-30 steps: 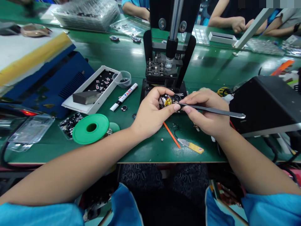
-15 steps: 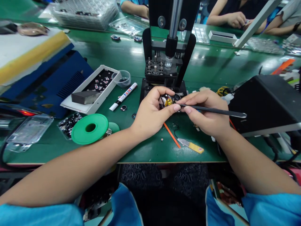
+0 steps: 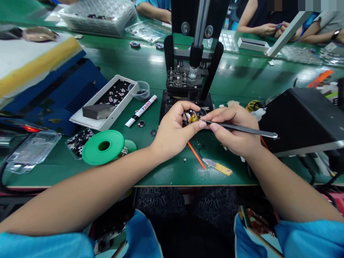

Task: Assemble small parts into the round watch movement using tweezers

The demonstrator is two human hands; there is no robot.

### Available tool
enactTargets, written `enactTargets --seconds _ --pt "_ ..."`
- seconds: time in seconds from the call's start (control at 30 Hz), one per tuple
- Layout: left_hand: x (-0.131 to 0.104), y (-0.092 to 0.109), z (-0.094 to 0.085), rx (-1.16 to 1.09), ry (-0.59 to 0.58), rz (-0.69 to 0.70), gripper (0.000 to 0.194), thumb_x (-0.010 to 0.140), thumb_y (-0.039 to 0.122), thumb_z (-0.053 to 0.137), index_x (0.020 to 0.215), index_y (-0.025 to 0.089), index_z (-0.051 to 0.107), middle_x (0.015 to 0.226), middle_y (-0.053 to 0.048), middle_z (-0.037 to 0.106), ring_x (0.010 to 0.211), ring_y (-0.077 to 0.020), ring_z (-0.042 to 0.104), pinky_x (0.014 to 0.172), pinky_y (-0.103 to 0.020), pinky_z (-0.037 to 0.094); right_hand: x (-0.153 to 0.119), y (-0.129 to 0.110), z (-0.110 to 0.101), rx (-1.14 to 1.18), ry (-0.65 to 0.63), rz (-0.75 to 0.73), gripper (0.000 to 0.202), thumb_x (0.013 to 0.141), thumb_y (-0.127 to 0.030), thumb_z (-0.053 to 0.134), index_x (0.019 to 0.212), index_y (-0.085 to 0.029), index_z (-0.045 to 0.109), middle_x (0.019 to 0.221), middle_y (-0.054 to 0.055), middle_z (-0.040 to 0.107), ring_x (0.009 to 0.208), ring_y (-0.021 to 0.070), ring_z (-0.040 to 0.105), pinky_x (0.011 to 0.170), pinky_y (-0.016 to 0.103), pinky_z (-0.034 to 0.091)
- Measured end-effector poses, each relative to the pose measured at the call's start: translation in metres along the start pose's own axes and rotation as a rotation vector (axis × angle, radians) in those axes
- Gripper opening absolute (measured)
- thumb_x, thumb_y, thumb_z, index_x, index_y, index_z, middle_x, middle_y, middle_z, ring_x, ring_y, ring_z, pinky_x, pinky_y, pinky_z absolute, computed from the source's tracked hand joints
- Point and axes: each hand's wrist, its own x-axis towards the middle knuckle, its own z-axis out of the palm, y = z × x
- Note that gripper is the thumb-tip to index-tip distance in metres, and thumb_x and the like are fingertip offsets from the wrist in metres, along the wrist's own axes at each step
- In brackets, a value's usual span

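My left hand [image 3: 174,130] is closed around a small black electronic assembly [image 3: 191,117], pinching it between thumb and fingers. Yellow film and a silvery part show inside the piece. My right hand [image 3: 235,129] grips slim black tweezers [image 3: 247,129] like a pen. Their rounded rear end points to the right, while the tips reach in at the assembly and are hidden by my fingers. Both hands are close together, just in front of the black press [image 3: 185,80], and the two thumbs nearly touch.
Nearby on the green bench lie a paint marker [image 3: 141,111], a green spool [image 3: 102,147], an orange strip [image 3: 196,156] and a yellow-handled blade [image 3: 217,166]. A white tray [image 3: 104,104] holds small parts. On the right stands a black box [image 3: 301,118]. Co-workers' hands [image 3: 276,30] show beyond.
The rear end of the tweezers has shifted slightly left and down. My left hand keeps its hold on the assembly. A co-worker's hands at the back have moved a little.
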Motion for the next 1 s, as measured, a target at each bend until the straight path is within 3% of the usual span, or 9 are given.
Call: enactTargets --seconds 0.2,0.47,0.67,0.87,1.0 --pt "-0.001 0.002 0.001 -0.001 0.014 -0.015 0.050 0.080 0.046 0.104 0.110 0.024 0.071 0.098 0.001 0.071 0.085 -0.0154 0.062 0.080 -0.030 0.052 0.002 -0.002 0.002 0.000 -0.012 -0.098 0.014 0.095 -0.017 0.081 0.093 -0.029 0.075 0.105 0.002 0.092 0.096 0.0245 0.090 0.083 0.040 0.074" --pt "-0.003 0.007 0.003 -0.013 0.022 -0.045 0.053 0.080 0.053 0.105 0.106 0.024 0.069 0.088 0.002 0.067 0.077 -0.0145 0.059 0.072 -0.029 0.051 0.004 -0.004 -0.002 -0.093 -0.115 -0.098 0.010 0.101 -0.023 0.078 0.093 -0.028 0.081 0.110 0.003 0.093 0.095 0.0220 0.088 0.084 0.038 0.074" --pt "-0.004 0.009 0.005 -0.079 0.021 -0.068 0.053 0.078 0.052 0.106 0.104 0.024 0.069 0.084 0.003 0.066 0.076 -0.0137 0.059 0.071 -0.028 0.051 0.005 -0.006 0.000 -0.054 -0.083 -0.182 0.015 0.097 -0.014 0.081 0.097 -0.029 0.080 0.115 0.003 0.093 0.102 0.0233 0.090 0.089 0.038 0.075" --pt "-0.003 0.012 0.006 -0.115 -0.007 -0.059 0.055 0.075 0.048 0.109 0.106 0.025 0.069 0.088 0.002 0.070 0.079 -0.0149 0.064 0.074 -0.029 0.056 0.002 -0.007 0.001 0.014 -0.012 -0.095 0.016 0.095 -0.016 0.082 0.092 -0.030 0.077 0.109 0.002 0.093 0.098 0.0258 0.090 0.084 0.043 0.075" --pt "-0.003 0.014 0.005 -0.080 -0.001 -0.048 0.055 0.074 0.048 0.109 0.105 0.025 0.069 0.087 0.003 0.069 0.078 -0.0154 0.062 0.072 -0.030 0.053 0.001 -0.007 0.001 0.007 -0.013 -0.101 0.015 0.095 -0.015 0.082 0.091 -0.029 0.078 0.107 0.003 0.093 0.095 0.0249 0.090 0.082 0.041 0.075"
